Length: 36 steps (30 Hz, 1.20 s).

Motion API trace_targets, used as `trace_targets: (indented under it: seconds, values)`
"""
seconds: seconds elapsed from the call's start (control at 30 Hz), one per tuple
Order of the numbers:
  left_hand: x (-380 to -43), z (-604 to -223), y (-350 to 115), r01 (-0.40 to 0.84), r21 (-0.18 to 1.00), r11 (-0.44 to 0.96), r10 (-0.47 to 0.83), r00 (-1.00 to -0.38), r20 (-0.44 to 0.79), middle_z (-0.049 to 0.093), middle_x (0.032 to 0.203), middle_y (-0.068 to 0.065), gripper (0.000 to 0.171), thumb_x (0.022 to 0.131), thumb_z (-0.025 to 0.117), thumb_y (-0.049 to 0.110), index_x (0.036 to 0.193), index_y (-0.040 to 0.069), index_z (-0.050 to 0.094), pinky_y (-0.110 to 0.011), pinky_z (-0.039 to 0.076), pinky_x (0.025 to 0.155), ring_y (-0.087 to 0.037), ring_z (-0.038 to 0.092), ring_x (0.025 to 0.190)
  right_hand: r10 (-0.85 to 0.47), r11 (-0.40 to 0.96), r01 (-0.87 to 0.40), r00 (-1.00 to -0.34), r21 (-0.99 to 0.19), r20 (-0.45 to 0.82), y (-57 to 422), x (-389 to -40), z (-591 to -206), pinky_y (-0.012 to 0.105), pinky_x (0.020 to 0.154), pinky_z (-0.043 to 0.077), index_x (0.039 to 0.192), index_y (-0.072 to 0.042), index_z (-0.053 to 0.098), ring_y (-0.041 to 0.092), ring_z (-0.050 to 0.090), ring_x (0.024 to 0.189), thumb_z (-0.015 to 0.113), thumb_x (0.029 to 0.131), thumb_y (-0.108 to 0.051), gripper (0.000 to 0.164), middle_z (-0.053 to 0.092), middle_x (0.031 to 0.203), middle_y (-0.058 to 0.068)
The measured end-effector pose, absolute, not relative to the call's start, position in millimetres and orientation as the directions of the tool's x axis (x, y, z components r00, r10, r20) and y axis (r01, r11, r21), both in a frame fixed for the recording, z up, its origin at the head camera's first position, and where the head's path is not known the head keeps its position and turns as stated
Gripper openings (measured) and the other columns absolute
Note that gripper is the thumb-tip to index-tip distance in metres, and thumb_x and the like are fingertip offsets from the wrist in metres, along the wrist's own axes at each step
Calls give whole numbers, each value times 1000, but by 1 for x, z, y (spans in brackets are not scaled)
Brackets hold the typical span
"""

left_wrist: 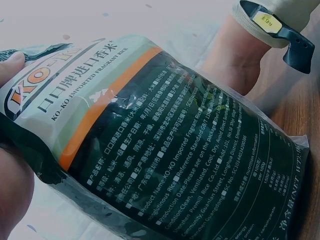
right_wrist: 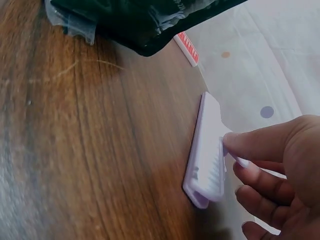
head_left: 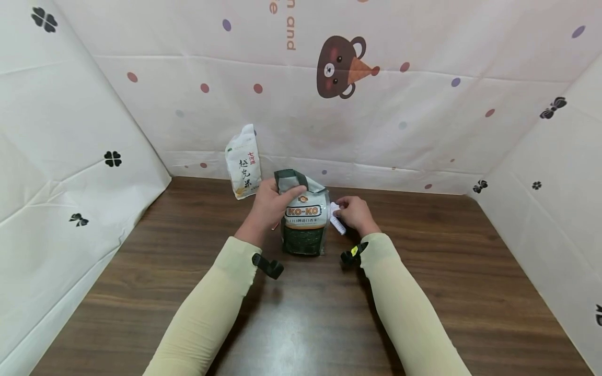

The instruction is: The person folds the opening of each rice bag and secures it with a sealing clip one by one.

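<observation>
A green and silver KO-KO rice bag (head_left: 304,219) stands on the table in the head view, its top folded over. My left hand (head_left: 270,206) grips it at the upper left, thumb across the front. In the left wrist view, the dark printed panel of the bag (left_wrist: 165,140) fills most of the picture. To the right of the bag, my right hand (head_left: 356,214) pinches a pale lilac bag clip (right_wrist: 207,150) by its small tab between thumb and fingers. The clip's long ribbed bar stands close over the wooden table, apart from the bag in the right wrist view.
A white rice bag (head_left: 243,163) with Chinese lettering leans against the back cloth (head_left: 188,115), left of my left hand. Behind the KO-KO bag lies a small red and white strip (right_wrist: 187,49). Cloth walls border the brown wooden table (head_left: 423,250) on three sides.
</observation>
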<state>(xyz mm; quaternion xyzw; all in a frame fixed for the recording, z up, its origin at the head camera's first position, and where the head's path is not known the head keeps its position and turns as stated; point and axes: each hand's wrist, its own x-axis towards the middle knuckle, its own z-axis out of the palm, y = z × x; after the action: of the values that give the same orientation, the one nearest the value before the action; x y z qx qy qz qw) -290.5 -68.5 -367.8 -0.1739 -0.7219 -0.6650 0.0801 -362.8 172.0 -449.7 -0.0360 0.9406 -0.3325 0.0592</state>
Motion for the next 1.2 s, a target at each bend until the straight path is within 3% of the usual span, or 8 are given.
trace_targets:
  seconds: [0.43, 0.67, 1.0, 1.2]
  values:
    - [-289, -367, -68, 317, 948, -21, 145, -937, 317, 70, 89, -2, 21, 89, 71, 17, 103, 1, 69, -32, 54, 74, -14, 65, 81, -88, 740, 17, -989, -673, -121, 176, -357, -448, 31, 73, 48, 107, -7, 68, 23, 57, 89, 60, 93, -24, 23, 65, 104, 12]
    - [-289, -365, -66, 228, 965, -128, 135, -960, 244, 69, 85, 3, 9, 88, 71, 14, 95, 9, 68, -30, 53, 74, -13, 63, 81, -74, 704, 46, -988, -709, -137, 181, -352, -447, 28, 69, 49, 104, -9, 68, 21, 60, 86, 57, 95, -25, 22, 65, 104, 11]
    - [-295, -363, -71, 184, 981, -67, 189, -963, 194, 67, 88, 2, 9, 89, 69, 18, 97, 13, 66, -30, 50, 79, -13, 61, 85, -85, 678, -2, -993, -735, -76, 192, -345, -442, 32, 74, 46, 102, -12, 68, 23, 56, 89, 64, 93, -32, 22, 64, 106, 10]
    - [-297, -363, -72, 154, 981, -117, 229, -957, 178, 66, 90, 0, 8, 91, 67, 17, 97, 16, 62, -31, 51, 79, -14, 63, 85, -94, 592, 2, -993, -806, -71, 197, -335, -443, 33, 79, 48, 114, -12, 63, 25, 57, 96, 68, 91, -32, 30, 62, 111, 11]
